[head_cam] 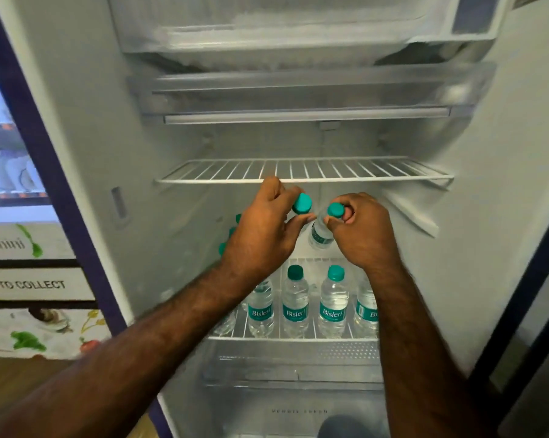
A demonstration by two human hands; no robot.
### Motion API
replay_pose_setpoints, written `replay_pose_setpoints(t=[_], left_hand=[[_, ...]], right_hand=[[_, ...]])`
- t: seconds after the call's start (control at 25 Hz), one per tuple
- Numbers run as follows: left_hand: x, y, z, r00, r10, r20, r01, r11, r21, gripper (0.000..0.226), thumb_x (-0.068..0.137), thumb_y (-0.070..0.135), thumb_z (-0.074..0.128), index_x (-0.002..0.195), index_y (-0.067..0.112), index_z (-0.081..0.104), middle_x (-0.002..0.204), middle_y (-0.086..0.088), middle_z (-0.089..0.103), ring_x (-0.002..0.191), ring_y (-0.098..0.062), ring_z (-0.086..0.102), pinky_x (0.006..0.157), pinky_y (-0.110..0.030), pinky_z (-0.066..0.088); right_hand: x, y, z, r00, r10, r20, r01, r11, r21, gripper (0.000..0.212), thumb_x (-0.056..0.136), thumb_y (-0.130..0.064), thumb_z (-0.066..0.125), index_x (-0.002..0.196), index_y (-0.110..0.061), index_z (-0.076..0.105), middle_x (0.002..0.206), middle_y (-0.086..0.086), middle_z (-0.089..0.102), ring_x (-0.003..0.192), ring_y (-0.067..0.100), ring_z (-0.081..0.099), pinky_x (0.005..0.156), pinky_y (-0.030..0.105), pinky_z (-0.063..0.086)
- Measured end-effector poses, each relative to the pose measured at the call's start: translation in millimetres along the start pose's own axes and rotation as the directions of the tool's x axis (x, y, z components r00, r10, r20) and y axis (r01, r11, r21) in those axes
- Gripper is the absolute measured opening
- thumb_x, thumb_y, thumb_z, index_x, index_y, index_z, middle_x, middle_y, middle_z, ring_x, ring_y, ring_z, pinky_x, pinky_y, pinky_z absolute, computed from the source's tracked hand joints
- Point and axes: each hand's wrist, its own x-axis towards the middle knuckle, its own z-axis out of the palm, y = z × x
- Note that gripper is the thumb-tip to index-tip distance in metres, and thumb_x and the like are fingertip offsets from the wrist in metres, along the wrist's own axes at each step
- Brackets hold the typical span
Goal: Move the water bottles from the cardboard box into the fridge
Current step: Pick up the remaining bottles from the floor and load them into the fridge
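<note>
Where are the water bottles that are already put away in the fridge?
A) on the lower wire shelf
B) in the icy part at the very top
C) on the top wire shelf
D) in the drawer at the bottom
A: the standing bottles with green caps sit in a row on the lower wire shelf, while the upper wire shelf is bare and each hand, left hand and right hand, holds one more bottle.

the water bottles (pixel 295 306) are clear with teal caps and teal label bands carrying white lettering. the fridge (pixel 298 99) is pale grey-white inside, its wire shelf (pixel 301 172) white, its outer edge dark blue-purple. the panel (pixel 36 311) at left is white with black lettering and green leaf prints.
</note>
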Motion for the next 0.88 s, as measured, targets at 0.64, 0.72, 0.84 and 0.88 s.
replay_pose_setpoints(t=[0.64, 0.72, 0.84, 0.88], left_hand=[[73.2, -53.6, 87.6, 0.819, -0.472, 0.327, 0.468, 0.878, 0.097, 0.034, 0.093, 0.034, 0.074, 0.118, 0.012, 0.067, 0.108, -0.002, 0.067, 0.095, -0.017, 0.062, 0.084, -0.030, 0.052], [81.9, -62.5, 103.0, 0.801, -0.482, 0.355, 0.450, 0.876, 0.173, 0.037, 0.092, 0.035, 0.075, 0.119, 0.011, 0.067, 0.112, -0.004, 0.068, 0.099, -0.018, 0.062, 0.087, -0.031, 0.053], [90.7, -73.9, 118.7, 0.767, -0.482, 0.425, 0.389, 0.875, 0.289, 0.040, 0.090, 0.039, 0.077, 0.116, 0.009, 0.069, 0.112, -0.007, 0.068, 0.102, -0.022, 0.064, 0.090, -0.034, 0.055], [92.1, -78.4, 122.2, 0.753, -0.494, 0.435, 0.375, 0.865, 0.332, 0.042, 0.089, 0.041, 0.077, 0.116, 0.010, 0.070, 0.112, -0.007, 0.068, 0.103, -0.023, 0.063, 0.091, -0.035, 0.054]], right_hand=[[87.2, 32.8, 43.6, 0.946, 0.193, 0.259, -0.181, 0.981, -0.072, 0.035, 0.091, -0.019, 0.080, 0.124, -0.014, 0.071, 0.120, 0.004, 0.071, 0.104, 0.020, 0.065, 0.098, 0.034, 0.054], [97.8, 38.4, 56.6, 0.933, 0.193, 0.302, -0.157, 0.978, -0.141, 0.038, 0.091, -0.020, 0.079, 0.127, -0.012, 0.070, 0.123, 0.007, 0.071, 0.109, 0.024, 0.066, 0.100, 0.038, 0.054], [107.3, 42.9, 72.9, 0.904, 0.206, 0.375, -0.093, 0.950, -0.298, 0.038, 0.090, -0.023, 0.080, 0.124, -0.012, 0.069, 0.121, 0.009, 0.070, 0.107, 0.025, 0.066, 0.098, 0.038, 0.055], [109.8, 44.7, 77.7, 0.890, 0.221, 0.399, -0.087, 0.941, -0.327, 0.039, 0.090, -0.025, 0.081, 0.124, -0.011, 0.068, 0.121, 0.009, 0.070, 0.107, 0.025, 0.066, 0.099, 0.038, 0.055]])
